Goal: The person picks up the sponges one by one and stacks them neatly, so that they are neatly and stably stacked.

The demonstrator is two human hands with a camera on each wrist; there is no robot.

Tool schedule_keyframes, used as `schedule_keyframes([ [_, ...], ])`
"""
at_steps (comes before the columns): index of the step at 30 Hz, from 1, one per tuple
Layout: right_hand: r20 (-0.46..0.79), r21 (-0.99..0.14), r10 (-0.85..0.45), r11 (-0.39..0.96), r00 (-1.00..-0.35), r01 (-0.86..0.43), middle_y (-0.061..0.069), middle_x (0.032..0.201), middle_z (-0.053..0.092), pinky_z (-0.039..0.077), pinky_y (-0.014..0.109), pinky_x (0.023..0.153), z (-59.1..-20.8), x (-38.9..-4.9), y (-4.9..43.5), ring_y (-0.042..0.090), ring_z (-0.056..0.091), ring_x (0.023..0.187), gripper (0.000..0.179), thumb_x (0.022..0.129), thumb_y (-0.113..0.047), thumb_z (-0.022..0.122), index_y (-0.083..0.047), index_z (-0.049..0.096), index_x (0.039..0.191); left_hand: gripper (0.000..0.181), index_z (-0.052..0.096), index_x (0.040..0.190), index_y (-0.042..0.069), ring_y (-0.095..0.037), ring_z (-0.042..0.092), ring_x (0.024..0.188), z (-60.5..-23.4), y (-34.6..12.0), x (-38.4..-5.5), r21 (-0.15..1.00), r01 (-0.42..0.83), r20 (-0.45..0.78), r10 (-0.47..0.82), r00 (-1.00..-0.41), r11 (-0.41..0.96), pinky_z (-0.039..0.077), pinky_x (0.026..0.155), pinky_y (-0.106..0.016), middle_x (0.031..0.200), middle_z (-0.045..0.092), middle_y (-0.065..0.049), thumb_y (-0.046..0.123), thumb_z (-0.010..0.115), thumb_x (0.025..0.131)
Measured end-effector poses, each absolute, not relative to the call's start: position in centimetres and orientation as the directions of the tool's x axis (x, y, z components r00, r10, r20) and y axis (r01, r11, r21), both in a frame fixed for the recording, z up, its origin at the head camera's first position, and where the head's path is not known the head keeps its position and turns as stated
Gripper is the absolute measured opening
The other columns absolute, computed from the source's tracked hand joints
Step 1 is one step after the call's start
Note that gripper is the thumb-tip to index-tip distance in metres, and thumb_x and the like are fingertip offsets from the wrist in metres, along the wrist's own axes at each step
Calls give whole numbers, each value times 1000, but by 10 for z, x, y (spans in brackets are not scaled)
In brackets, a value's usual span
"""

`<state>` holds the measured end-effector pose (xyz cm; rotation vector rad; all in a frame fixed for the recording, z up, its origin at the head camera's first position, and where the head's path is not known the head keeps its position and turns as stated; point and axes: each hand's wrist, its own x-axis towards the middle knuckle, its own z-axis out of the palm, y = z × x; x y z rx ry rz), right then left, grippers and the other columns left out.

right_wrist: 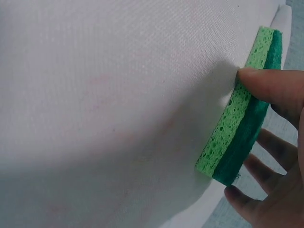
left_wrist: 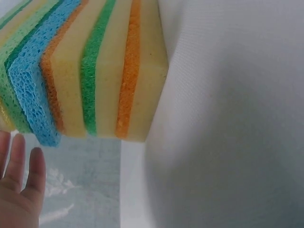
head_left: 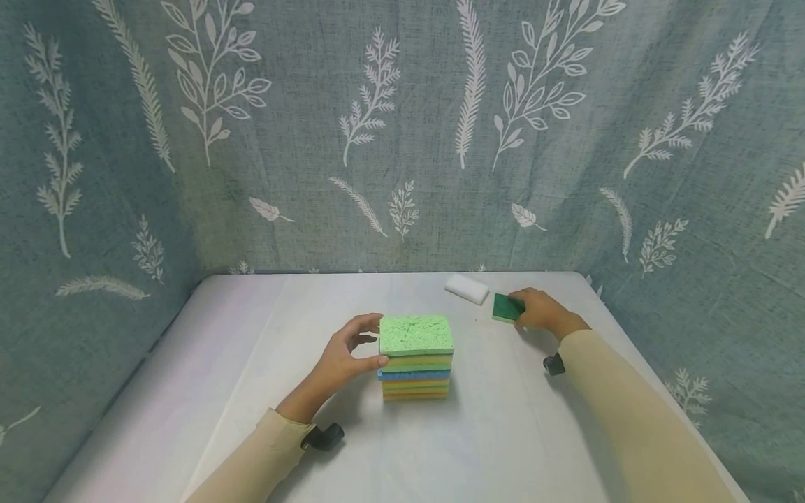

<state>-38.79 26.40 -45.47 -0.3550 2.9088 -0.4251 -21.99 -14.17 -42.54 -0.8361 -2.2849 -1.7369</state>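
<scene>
A stack of sponges (head_left: 416, 377) stands on the table, with a light green sponge (head_left: 415, 334) on top. Lower layers are yellow, green, orange and a blue sponge (left_wrist: 35, 76) that juts out slightly. My left hand (head_left: 346, 353) is at the stack's left side, thumb by the front corner and fingers toward the back corner. In the left wrist view its fingers (left_wrist: 35, 173) are extended and spread beside the stack. To the right, my right hand (head_left: 542, 309) pinches a green sponge (right_wrist: 240, 128) with a dark green scouring side, thumb on one edge and fingers on the other.
A white block (head_left: 467, 288) lies near the table's back edge, left of the green sponge. The white table (head_left: 283, 328) is bordered by leaf-patterned curtains (head_left: 302, 140) at the back and both sides.
</scene>
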Motion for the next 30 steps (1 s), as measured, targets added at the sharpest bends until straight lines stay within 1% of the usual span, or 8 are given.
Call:
schedule_keyframes([
  [5,-181,-331,-256,925,-950,-186,19,132,39,33,54,92,-452,-387,263,37,38,116,72,70,-18,72,-9,39,134,65,42,128,9,-25,46,106,-425,-142,-220,837,520,446,339,-828,170,37,89,-53,113,51,-9,14,75,72],
  [12,-172,-285,-271,934,-947,-215,18,131,40,33,54,93,-448,-386,262,36,39,116,72,71,-23,72,-9,40,134,65,42,128,11,-24,46,107,-425,-141,-220,834,521,443,342,-829,182,37,90,-53,113,52,-8,15,74,73],
  [20,-129,-239,-338,923,-932,-302,16,127,43,35,52,92,-441,-385,259,34,42,113,72,71,-32,73,-10,42,133,66,41,129,11,-25,46,107,-424,-142,-218,838,512,436,331,-837,188,37,90,-52,113,51,-9,15,75,72],
  [30,-36,-194,-436,886,-899,-422,12,122,46,39,50,87,-421,-377,248,30,45,108,65,74,-36,69,-14,45,131,64,42,128,10,-26,46,107,-424,-142,-220,836,523,450,336,-827,167,36,90,-54,113,51,-11,13,74,72],
])
